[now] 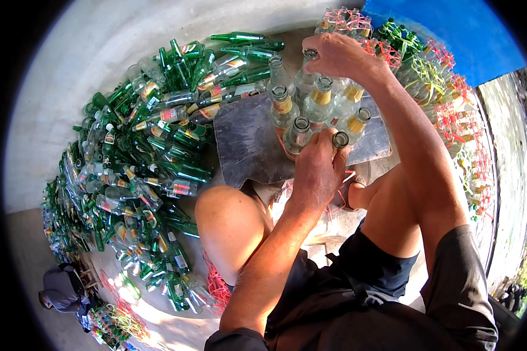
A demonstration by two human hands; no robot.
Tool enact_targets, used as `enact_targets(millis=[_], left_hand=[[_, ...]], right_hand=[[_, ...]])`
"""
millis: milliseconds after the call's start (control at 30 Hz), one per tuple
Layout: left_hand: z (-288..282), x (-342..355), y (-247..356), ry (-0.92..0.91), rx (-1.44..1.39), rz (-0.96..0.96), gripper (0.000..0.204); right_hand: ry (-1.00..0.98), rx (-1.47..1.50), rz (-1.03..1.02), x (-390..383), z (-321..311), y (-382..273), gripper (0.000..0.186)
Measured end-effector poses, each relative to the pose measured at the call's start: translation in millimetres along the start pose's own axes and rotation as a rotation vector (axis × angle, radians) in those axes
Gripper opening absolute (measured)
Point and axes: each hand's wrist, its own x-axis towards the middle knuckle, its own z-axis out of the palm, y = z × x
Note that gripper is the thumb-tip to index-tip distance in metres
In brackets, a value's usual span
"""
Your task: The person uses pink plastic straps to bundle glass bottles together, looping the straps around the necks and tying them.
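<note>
Several clear glass bottles (320, 106) stand upright, packed close together on a dark slab (243, 143) in front of my knees. Some have gold foil round their necks. My left hand (317, 175) is closed round the neck of the nearest clear bottle (340, 140), its mouth showing above my fingers. At the far side of the cluster, my right hand (341, 55) curls over a bottle whose mouth (310, 54) shows beside the thumb; its fingertips are partly hidden. Pink strap (348, 175) shows low by the near bottles.
A large heap of loose green and clear bottles (175, 140) lies to the left, against a pale wall (47, 117). Bundles of bottles tied with pink and green strap (451, 123) line the right. A blue sheet (451, 35) is behind them. Another person (64, 289) is at lower left.
</note>
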Motion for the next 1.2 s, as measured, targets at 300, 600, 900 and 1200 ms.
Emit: enact_targets(millis=[300, 600, 900, 1200], left_hand=[[1, 0, -2, 0.001, 0.008, 0.002, 0.032], [0, -1, 0, 0.007, -0.018, -0.016, 0.035], [-1, 0, 0, 0.006, -0.029, -0.019, 0.032], [-1, -1, 0, 0.005, -0.028, -0.04, 0.03]], right_hand=[[0.072, -0.008, -0.008, 0, 6, 0, 0.038], [0.088, -0.022, -0.015, 2, 8, -2, 0.038], [0.09, -0.034, 0.014, 4, 13, -1, 0.038], [0.113, -0.032, -0.006, 1, 13, 0, 0.038]])
